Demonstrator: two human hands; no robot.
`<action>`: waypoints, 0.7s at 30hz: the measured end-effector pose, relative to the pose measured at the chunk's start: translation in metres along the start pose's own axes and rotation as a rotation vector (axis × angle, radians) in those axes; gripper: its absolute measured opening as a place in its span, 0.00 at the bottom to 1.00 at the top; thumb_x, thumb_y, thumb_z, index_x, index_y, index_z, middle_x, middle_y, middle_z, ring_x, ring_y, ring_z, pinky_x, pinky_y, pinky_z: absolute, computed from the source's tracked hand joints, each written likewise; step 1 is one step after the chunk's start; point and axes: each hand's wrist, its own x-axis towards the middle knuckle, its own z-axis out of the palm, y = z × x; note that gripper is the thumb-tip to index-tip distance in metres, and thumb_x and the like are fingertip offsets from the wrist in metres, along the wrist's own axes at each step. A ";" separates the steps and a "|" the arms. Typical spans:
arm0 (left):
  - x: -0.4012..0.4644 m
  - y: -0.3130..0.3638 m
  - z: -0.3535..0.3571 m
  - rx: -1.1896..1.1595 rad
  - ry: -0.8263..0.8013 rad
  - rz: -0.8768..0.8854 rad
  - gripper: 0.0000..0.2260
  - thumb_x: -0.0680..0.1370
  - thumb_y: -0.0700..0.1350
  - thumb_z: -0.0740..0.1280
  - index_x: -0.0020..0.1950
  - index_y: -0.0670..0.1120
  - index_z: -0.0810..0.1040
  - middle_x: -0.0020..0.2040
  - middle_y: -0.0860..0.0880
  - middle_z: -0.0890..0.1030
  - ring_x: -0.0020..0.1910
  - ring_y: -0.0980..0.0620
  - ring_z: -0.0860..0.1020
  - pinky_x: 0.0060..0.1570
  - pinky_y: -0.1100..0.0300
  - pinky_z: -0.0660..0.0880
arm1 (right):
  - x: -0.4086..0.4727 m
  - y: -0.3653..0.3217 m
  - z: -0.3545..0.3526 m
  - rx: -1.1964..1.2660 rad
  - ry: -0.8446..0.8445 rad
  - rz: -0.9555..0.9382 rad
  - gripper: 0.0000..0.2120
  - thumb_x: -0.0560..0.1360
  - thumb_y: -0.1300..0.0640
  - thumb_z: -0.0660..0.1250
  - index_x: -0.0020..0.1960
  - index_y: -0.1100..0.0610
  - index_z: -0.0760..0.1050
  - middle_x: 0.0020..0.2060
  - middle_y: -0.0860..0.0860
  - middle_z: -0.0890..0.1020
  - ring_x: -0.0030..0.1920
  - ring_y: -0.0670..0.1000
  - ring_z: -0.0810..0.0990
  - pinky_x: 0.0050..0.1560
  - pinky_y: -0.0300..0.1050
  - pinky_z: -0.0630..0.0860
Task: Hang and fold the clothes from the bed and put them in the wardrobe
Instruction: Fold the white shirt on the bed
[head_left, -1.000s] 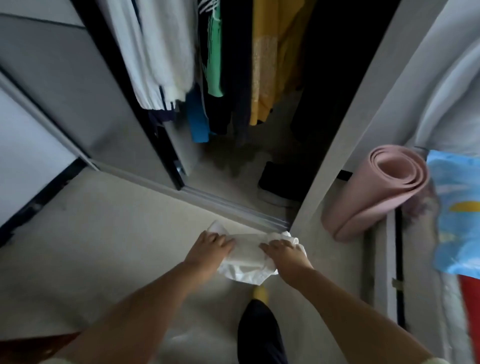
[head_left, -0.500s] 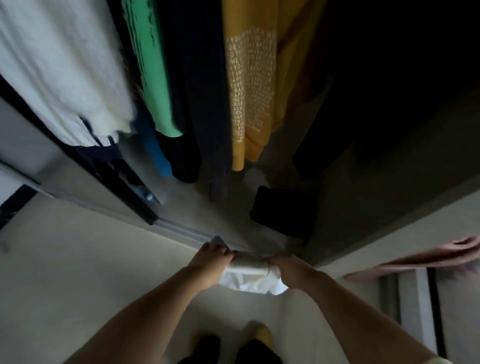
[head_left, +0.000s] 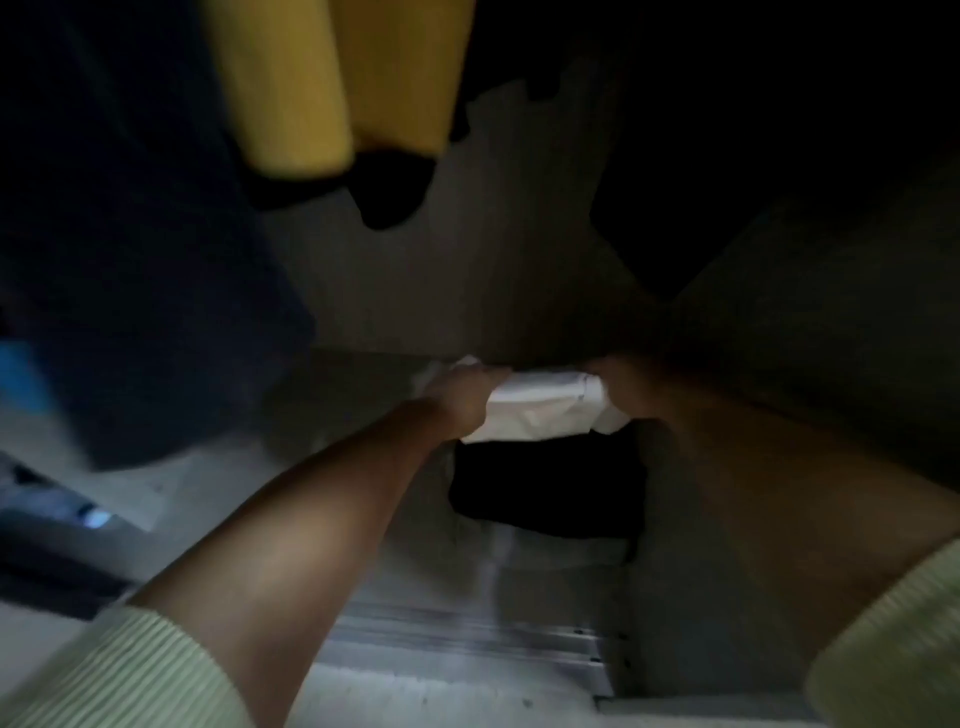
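I see the folded white garment (head_left: 540, 410) held low inside the wardrobe (head_left: 519, 291), just above a dark folded pile (head_left: 545, 488) on its floor. My left hand (head_left: 462, 400) and right hand (head_left: 631, 387) reach forward with arms outstretched, fingers curled round its two ends. Half a second ago the bundle was at the door track (head_left: 467, 639); now it is past it, under the yellow garment (head_left: 337, 78).

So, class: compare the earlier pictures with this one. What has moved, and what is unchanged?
Both hands, left hand and right hand, have carried the folded white garment forward past the door track into the wardrobe, above a dark folded item. Unchanged: both hands grip it.
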 end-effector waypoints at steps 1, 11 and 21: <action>0.015 -0.001 0.012 0.064 0.067 0.028 0.30 0.76 0.34 0.58 0.77 0.50 0.58 0.74 0.44 0.63 0.72 0.44 0.64 0.70 0.53 0.61 | 0.008 0.006 0.006 -0.047 -0.007 0.022 0.25 0.78 0.55 0.65 0.73 0.56 0.65 0.71 0.57 0.67 0.70 0.59 0.66 0.70 0.50 0.60; 0.027 -0.023 0.224 0.396 0.166 0.205 0.27 0.69 0.36 0.51 0.66 0.43 0.76 0.64 0.39 0.77 0.63 0.36 0.75 0.55 0.33 0.72 | 0.021 0.047 0.241 -0.171 0.080 0.115 0.30 0.73 0.51 0.58 0.73 0.59 0.64 0.69 0.68 0.67 0.66 0.73 0.67 0.60 0.75 0.65; 0.010 -0.015 0.204 0.311 -0.039 0.144 0.36 0.72 0.39 0.66 0.78 0.48 0.54 0.77 0.40 0.54 0.76 0.41 0.54 0.69 0.36 0.54 | 0.007 0.037 0.222 -0.179 -0.062 0.175 0.36 0.79 0.60 0.55 0.77 0.48 0.36 0.77 0.56 0.40 0.77 0.59 0.40 0.74 0.62 0.47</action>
